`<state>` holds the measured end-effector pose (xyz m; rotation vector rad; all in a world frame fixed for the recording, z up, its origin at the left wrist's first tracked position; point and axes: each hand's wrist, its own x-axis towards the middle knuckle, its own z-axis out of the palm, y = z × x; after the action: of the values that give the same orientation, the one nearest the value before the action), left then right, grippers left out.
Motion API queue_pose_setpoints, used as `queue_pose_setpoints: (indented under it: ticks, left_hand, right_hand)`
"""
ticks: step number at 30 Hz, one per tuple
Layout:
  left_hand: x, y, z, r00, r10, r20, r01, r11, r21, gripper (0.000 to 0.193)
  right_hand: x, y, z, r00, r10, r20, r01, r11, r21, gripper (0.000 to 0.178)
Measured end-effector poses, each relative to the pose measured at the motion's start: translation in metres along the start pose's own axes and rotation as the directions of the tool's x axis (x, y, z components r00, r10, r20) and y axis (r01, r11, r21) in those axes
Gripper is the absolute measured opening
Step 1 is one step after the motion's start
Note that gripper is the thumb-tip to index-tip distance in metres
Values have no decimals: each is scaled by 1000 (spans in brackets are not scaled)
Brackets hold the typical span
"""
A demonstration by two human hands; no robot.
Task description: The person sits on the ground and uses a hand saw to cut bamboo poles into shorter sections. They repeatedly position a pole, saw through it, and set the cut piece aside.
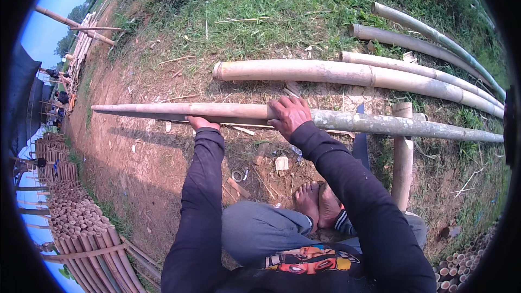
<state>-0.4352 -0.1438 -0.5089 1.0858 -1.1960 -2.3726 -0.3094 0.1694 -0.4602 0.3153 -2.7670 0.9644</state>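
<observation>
A long bamboo pole [233, 110] lies crosswise in front of me, pale on its left part and mottled green-grey on its right. My right hand [290, 115] is closed around it near the middle, its fingers over the top. Farther left, my left hand [204, 123] holds the pole from below; most of its fingers are hidden behind it. On the right, the pole passes at an upright bamboo post [402, 171]. A flat, dark, blade-like piece [361, 146] stands beside that post, partly behind the pole.
Beyond my pole lie a thick bamboo pole [298, 70] and several others on grass. Wood chips, a tape-like ring [236, 176] and a wood block [281, 163] litter the dirt by my bare feet [317, 206]. Bamboo stacks [81, 217] stand left; cut ends [456, 271] show lower right.
</observation>
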Motion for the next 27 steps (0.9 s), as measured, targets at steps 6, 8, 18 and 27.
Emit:
queue_pose_setpoints:
  ticks: [6,8,18,27]
  left_hand:
    - [-80,-59,16,969,-151,196,166,984,-59,89]
    - [-116,-80,21,920,-283,270,300,954,-22,87]
    - [-224,-82,-13,454,-768,452,-324,330,887,73]
    - [-258,-134,111,-111,-556,824,-882,-327,-339,86]
  right_hand:
    - [-62,66,-43,997,71,-36,-70,997,32,51]
    - [-83,89,-70,987,159,12,-158,986,-60,55]
    - [-125,152,-122,954,285,94,-281,958,-51,55]
    - [-159,107,-107,926,175,-333,-307,865,-397,53]
